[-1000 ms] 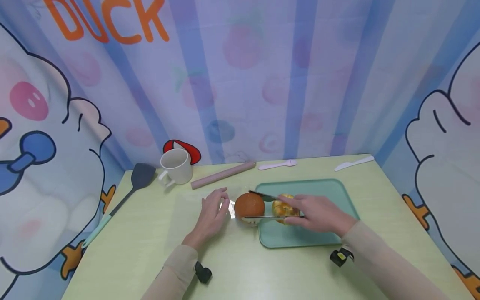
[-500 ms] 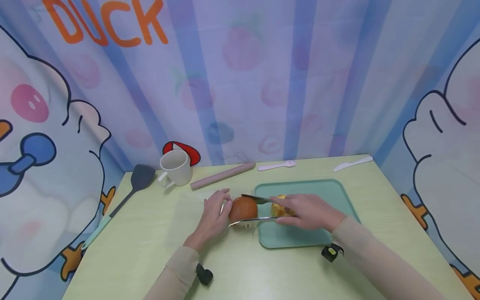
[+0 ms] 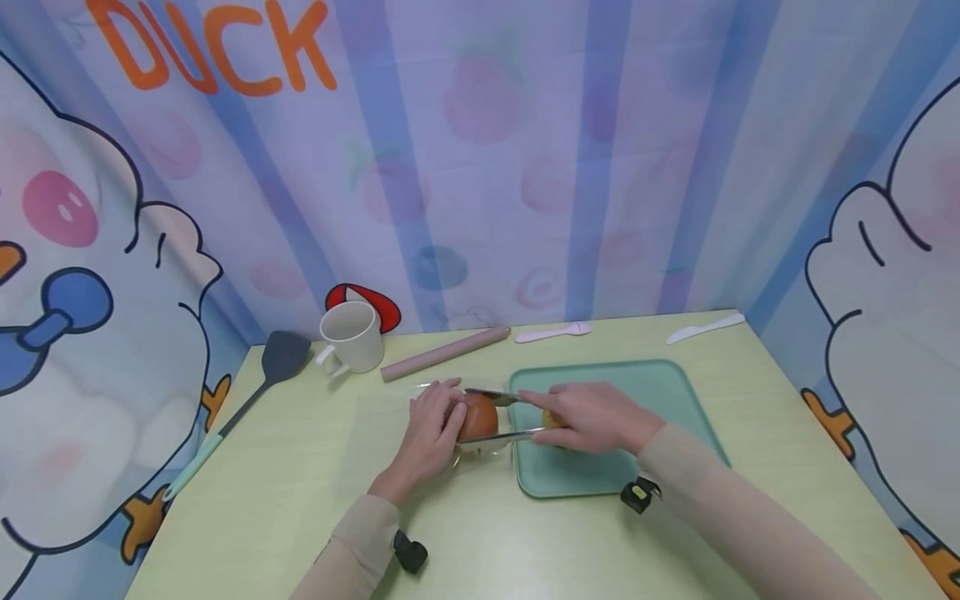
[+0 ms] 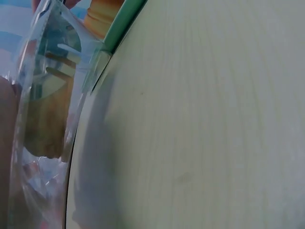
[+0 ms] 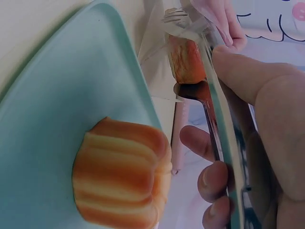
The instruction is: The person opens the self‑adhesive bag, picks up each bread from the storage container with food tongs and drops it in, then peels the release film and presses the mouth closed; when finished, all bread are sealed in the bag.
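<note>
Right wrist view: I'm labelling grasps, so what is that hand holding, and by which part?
The right hand holds tongs by their two arms, away from the working ends.

From here the right hand [image 3: 596, 417] mostly covers the yellow bread [image 3: 552, 418]; the left hand [image 3: 431, 427] hides part of the bun [image 3: 480, 417].

White mug [image 3: 358, 340] beside dark spatula [image 3: 287, 354]; pink rod [image 3: 445, 354]; pale knife [image 3: 705, 327]
</note>
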Demonstrator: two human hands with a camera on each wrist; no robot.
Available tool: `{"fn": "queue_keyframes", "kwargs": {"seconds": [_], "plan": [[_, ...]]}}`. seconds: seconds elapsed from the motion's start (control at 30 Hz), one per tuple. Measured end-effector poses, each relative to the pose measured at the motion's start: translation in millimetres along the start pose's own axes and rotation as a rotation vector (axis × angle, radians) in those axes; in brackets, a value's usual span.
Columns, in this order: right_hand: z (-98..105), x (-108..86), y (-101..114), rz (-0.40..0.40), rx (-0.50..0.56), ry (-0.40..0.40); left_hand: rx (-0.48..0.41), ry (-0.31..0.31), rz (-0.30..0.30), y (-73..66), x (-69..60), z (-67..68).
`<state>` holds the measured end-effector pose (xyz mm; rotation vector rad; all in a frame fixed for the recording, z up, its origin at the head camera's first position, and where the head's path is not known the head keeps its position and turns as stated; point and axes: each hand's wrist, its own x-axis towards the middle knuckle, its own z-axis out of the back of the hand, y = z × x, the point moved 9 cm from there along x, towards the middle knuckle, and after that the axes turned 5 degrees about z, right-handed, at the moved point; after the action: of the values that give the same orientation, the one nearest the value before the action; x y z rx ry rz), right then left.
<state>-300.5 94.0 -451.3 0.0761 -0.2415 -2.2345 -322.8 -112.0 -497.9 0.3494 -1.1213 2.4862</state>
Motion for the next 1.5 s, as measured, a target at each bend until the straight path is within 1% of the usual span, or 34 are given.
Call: {"fn": "queue_keyframes", "kwargs": {"seconds": [0.1, 0.3, 0.4, 0.57, 0.77, 0.87, 0.93, 1.07, 1.2, 1.27, 1.43, 1.5], "plan": [[-1.9, 3.3, 0.7, -0.004, 0.007, 0.005, -0.006, 0.01, 0.0, -1.9, -0.1, -0.7], [-4.1, 10.8, 5.0, 0.001, 0.014, 0.016, 0.005, 0.044, 0.036, -0.4, -0.7, -4.0], [-6.0, 14.6, 5.9, -0.005, 0.018, 0.026, 0.0, 0.036, 0.035, -1.3, -1.2, -3.0], [-7.7, 20.4, 9.2, -0.009, 0.004, 0.03, -0.002, 0.016, 0.018, -4.3, -0.8, -1.6], [-9.9, 27.0, 15.7, 0.041, -0.054, 0.011, 0.026, 0.026, 0.044, -2.5, 0.1, -2.2], [-12.6, 29.3, 16.0, 0.049, -0.053, 0.012, 0.021, 0.026, 0.051, -3.4, -0.9, -1.0], [-14.0, 30.6, 15.2, 0.038, -0.039, 0.018, 0.022, 0.024, 0.053, -3.6, -1.3, -1.0], [-17.8, 33.1, 11.8, -0.011, 0.002, 0.034, 0.017, 0.028, 0.057, -3.4, -1.8, -1.7], [-19.7, 35.7, 11.6, -0.038, 0.004, 0.04, 0.026, 0.031, 0.062, -4.0, -1.2, -2.4], [-19.8, 36.9, 13.2, -0.029, -0.011, 0.038, 0.032, 0.026, 0.061, -4.5, -0.5, -2.1], [-18.8, 38.6, 18.5, 0.027, -0.069, 0.023, 0.038, 0.012, 0.065, -5.1, 0.8, -0.3], [-19.2, 38.6, 19.0, 0.048, -0.086, 0.014, 0.047, 0.016, 0.066, -5.5, 1.3, -0.2]]}}
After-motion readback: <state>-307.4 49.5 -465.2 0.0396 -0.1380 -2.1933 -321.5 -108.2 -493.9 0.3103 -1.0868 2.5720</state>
